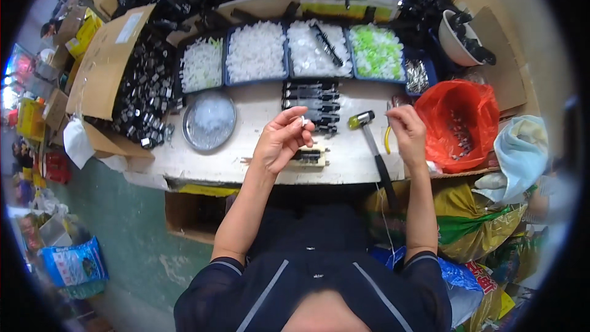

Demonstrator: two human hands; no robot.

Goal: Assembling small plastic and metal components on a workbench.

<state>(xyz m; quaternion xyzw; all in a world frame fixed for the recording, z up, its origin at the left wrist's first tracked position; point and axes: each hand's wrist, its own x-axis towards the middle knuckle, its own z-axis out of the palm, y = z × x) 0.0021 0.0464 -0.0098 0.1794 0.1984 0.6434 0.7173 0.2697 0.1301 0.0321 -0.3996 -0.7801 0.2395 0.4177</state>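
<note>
My left hand (279, 141) is raised over the middle of the table, thumb and fingers closed on a small white plastic piece (303, 121). Beneath it lies a cream-coloured block (315, 158) with a black part in it. A row of black plastic parts (312, 99) lies just beyond that hand. My right hand (407, 134) is up to the right, its fingertips pinched together; whatever they hold is too small to make out. Between the hands rests a hammer (372, 143) with a yellowish head end and black handle. A yellow-handled tool (388, 139) lies beside my right hand, partly hidden.
Trays of white pieces (256, 55) and green-and-white pieces (377, 55) line the back, with a small tray of metal pins (417, 76). A round metal dish (209, 122) and a carton of black parts (98, 67) are left. A red plastic bag (430, 107) stands right.
</note>
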